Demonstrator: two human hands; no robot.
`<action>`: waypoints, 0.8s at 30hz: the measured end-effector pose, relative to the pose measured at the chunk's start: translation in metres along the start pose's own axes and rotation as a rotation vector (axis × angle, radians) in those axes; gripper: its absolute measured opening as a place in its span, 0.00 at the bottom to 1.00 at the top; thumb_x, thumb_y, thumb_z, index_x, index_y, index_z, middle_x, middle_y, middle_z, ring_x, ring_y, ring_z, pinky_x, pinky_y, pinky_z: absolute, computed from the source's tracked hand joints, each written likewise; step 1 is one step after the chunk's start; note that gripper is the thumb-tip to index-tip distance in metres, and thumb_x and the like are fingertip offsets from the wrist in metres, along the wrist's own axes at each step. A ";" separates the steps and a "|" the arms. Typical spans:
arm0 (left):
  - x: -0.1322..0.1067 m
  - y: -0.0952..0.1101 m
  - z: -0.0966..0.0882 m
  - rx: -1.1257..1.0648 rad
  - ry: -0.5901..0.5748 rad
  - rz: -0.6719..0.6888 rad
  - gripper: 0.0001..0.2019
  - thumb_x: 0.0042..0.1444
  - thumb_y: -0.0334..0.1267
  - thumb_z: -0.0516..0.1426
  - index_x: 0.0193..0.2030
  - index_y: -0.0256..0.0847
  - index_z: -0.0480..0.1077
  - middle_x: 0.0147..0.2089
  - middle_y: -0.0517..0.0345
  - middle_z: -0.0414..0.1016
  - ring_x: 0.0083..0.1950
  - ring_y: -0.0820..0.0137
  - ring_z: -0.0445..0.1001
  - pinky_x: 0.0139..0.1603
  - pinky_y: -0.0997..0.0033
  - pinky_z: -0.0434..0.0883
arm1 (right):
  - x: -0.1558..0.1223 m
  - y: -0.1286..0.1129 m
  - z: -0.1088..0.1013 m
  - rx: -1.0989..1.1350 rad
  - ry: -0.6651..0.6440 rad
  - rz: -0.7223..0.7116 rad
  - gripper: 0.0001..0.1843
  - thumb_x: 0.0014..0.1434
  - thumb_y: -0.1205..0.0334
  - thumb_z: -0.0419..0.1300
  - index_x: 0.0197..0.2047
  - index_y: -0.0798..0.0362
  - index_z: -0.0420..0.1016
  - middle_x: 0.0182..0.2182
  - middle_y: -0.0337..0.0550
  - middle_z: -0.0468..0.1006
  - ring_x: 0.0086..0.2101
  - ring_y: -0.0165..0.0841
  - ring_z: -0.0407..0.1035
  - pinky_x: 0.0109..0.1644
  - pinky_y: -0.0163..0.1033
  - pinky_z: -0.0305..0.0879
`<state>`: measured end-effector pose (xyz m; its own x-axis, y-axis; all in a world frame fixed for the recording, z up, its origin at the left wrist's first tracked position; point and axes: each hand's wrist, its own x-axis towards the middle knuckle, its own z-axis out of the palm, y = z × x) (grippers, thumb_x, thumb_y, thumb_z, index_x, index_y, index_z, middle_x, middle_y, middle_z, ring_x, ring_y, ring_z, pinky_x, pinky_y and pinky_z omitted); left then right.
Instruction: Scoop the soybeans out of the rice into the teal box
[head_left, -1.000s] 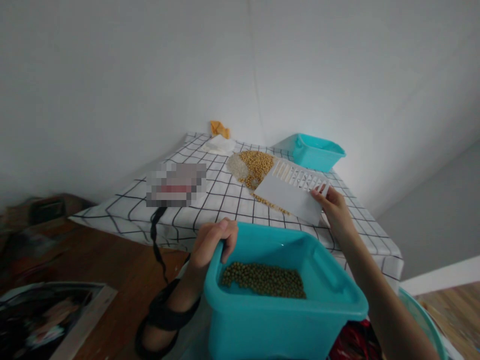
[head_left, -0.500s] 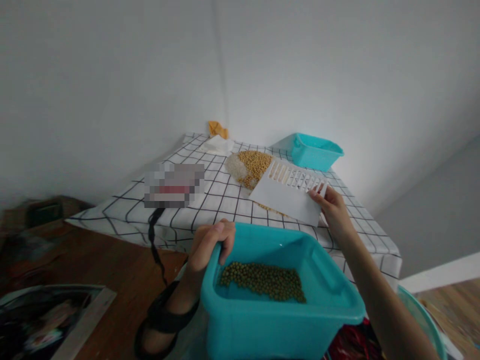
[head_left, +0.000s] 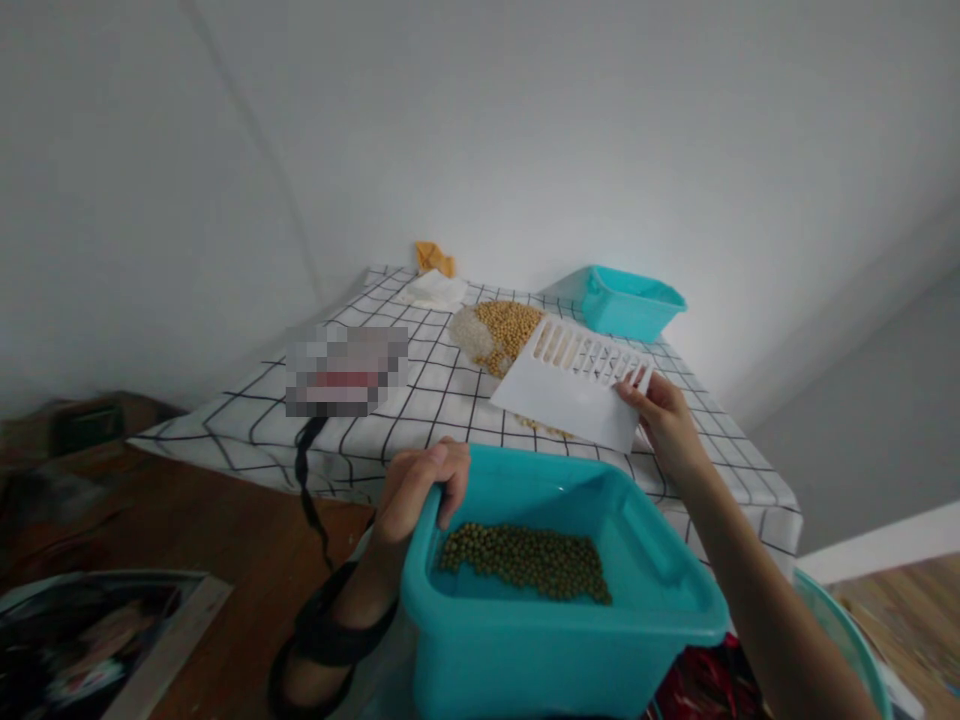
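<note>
My left hand (head_left: 417,487) grips the near-left rim of a teal plastic bin (head_left: 480,630) held below the table edge; a layer of green beans (head_left: 525,562) lies in its bottom. My right hand (head_left: 664,418) pinches the right end of a white slotted plastic scraper (head_left: 574,384), which rests slanted on the checked tablecloth (head_left: 420,400). The scraper's far edge meets a pile of yellow soybeans (head_left: 510,328) with white rice (head_left: 471,330) beside it. A few soybeans show under the scraper's near edge.
A second teal bin (head_left: 631,302) stands at the table's back right. A white cloth (head_left: 435,290) and an orange scrap (head_left: 435,258) lie at the back by the wall. A black strap (head_left: 307,480) hangs over the front edge. Wooden floor lies left.
The scraper has slid slightly nearer and left across the cloth, covering more of the soybeans along its near edge. The view turned a little; my left hand keeps its hold on the bin.
</note>
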<state>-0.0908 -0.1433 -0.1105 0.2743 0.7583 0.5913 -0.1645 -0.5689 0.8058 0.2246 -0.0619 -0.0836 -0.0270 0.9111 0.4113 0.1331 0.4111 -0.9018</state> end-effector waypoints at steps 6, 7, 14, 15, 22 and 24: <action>0.000 0.000 0.001 -0.001 0.013 -0.009 0.32 0.74 0.45 0.41 0.15 0.44 0.60 0.14 0.59 0.61 0.24 0.65 0.62 0.40 0.58 0.64 | 0.001 0.001 -0.001 -0.029 0.073 -0.006 0.14 0.57 0.47 0.69 0.40 0.47 0.81 0.39 0.43 0.84 0.41 0.44 0.77 0.47 0.47 0.71; 0.000 0.000 0.001 -0.005 0.015 -0.007 0.32 0.74 0.45 0.41 0.15 0.44 0.60 0.15 0.59 0.61 0.24 0.65 0.62 0.40 0.58 0.64 | 0.002 0.002 -0.002 -0.035 0.084 -0.005 0.14 0.57 0.47 0.69 0.40 0.46 0.80 0.38 0.42 0.84 0.40 0.44 0.77 0.46 0.47 0.71; 0.000 0.002 0.001 0.014 0.016 -0.031 0.32 0.73 0.46 0.41 0.14 0.45 0.60 0.14 0.60 0.60 0.24 0.65 0.62 0.38 0.57 0.64 | 0.002 0.007 -0.007 -0.025 0.154 0.001 0.15 0.56 0.48 0.70 0.43 0.47 0.81 0.36 0.42 0.84 0.38 0.44 0.76 0.42 0.46 0.72; 0.000 0.003 0.001 0.019 0.018 -0.044 0.32 0.73 0.47 0.41 0.14 0.45 0.60 0.14 0.59 0.60 0.24 0.64 0.62 0.37 0.57 0.64 | 0.002 0.007 -0.007 -0.023 0.162 0.002 0.16 0.55 0.48 0.70 0.43 0.47 0.81 0.36 0.42 0.84 0.39 0.45 0.77 0.43 0.46 0.72; 0.000 0.003 0.003 0.019 0.023 -0.040 0.32 0.72 0.48 0.41 0.14 0.44 0.58 0.14 0.59 0.60 0.23 0.65 0.61 0.40 0.55 0.63 | 0.002 0.002 -0.005 -0.023 0.179 -0.014 0.15 0.56 0.49 0.68 0.44 0.46 0.81 0.42 0.44 0.85 0.47 0.48 0.77 0.50 0.49 0.73; -0.002 -0.001 0.007 0.024 0.017 0.012 0.32 0.73 0.45 0.40 0.15 0.43 0.58 0.14 0.60 0.61 0.23 0.66 0.61 0.42 0.55 0.63 | 0.002 0.000 -0.004 0.008 0.205 -0.026 0.14 0.57 0.50 0.67 0.45 0.46 0.81 0.45 0.45 0.85 0.49 0.48 0.77 0.53 0.50 0.72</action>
<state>-0.0845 -0.1466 -0.1124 0.2568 0.7567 0.6012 -0.1449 -0.5849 0.7980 0.2284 -0.0601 -0.0822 0.1716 0.8755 0.4518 0.1268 0.4351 -0.8914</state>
